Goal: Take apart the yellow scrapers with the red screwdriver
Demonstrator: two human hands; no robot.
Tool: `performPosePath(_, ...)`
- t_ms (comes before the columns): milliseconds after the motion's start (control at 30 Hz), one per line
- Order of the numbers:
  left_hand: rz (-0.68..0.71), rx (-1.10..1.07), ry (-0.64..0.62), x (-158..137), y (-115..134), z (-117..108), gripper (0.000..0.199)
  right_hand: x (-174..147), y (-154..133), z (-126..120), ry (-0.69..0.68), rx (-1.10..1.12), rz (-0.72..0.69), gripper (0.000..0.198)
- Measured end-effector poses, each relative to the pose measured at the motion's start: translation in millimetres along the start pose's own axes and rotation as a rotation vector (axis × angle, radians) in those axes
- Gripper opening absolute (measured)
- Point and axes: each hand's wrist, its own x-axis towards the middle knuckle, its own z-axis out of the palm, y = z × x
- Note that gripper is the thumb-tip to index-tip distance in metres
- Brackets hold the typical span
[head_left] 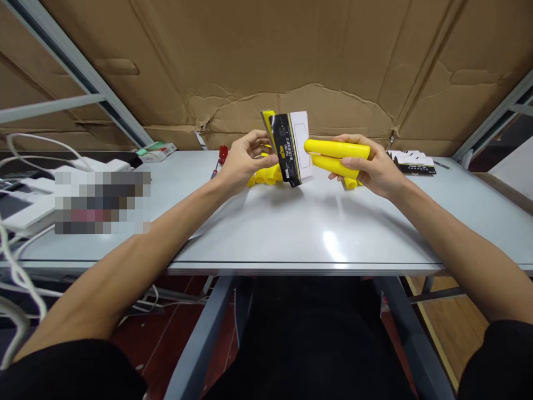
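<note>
Above the middle of the desk, my left hand (252, 158) is closed on a folded black and white printed packaging card (287, 150). A yellow strip (268, 125) shows along the card's left side; whether it is fixed to the card I cannot tell. My right hand (368, 161) is wrapped round two yellow ribbed tubes (337, 149), laid one above the other. Their left ends point at the card's white flap and overlap it in view. Behind and below my left hand lie several more yellow tubes (266, 175), partly hidden. Another yellow tube end (350, 183) shows under my right hand.
A red-handled screwdriver (222, 154) lies left of my left hand. Black and white cards (414, 163) are stacked at the right. A small box (157, 152) sits at the back left. White power strips (33, 214) with cables occupy the left side. Cardboard (291, 55) walls the back.
</note>
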Motion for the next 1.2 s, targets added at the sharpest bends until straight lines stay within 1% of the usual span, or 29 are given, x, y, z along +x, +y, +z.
performPosePath(167, 0.018, -0.006, 0.061, -3, 8, 4, 0.082, -2, 0, 13, -0.043, 0.009, -0.037, 0.081)
performPosePath(233, 0.018, 0.019, 0.084, -4, 12, 6, 0.08, -1, 4, 16, -0.053, 0.025, -0.044, 0.079)
performPosePath(300, 0.006, 0.03, 0.081, -5, 14, 6, 0.076, 0, 8, 18, -0.064, 0.064, -0.044, 0.08)
performPosePath(433, -0.034, 0.023, 0.089, -4, 12, 7, 0.068, 1, 13, 14, -0.127, 0.156, 0.013, 0.079)
performPosePath(500, -0.055, 0.039, 0.113, -5, 9, 7, 0.066, 2, 15, 10, -0.156, 0.138, 0.069, 0.077)
performPosePath(600, -0.07, 0.063, 0.125, -7, 8, 10, 0.06, 4, 17, 3, -0.161, -0.021, 0.128, 0.079)
performPosePath(667, -0.083, 0.079, 0.118, -9, 10, 12, 0.055, 5, 19, 1, -0.16, -0.172, 0.118, 0.083)
performPosePath(733, -0.103, 0.089, 0.111, -11, 11, 14, 0.051, 6, 20, 0, -0.139, -0.32, 0.043, 0.096)
performPosePath(833, -0.127, 0.073, 0.112, -12, 14, 15, 0.048, 6, 18, 3, -0.095, -0.571, -0.153, 0.124)
performPosePath(933, -0.122, 0.082, 0.123, -14, 18, 17, 0.049, 5, 12, 7, -0.129, -0.82, -0.292, 0.138)
performPosePath(1000, -0.115, 0.106, 0.111, -16, 21, 20, 0.048, 3, 9, 14, -0.146, -0.945, -0.321, 0.14)
performPosePath(1100, -0.108, 0.111, 0.046, -20, 26, 26, 0.046, -1, 7, 27, -0.15, -1.087, -0.304, 0.132)
performPosePath(1200, -0.109, 0.096, 0.014, -19, 25, 26, 0.046, -4, 5, 32, -0.154, -1.108, -0.261, 0.123)
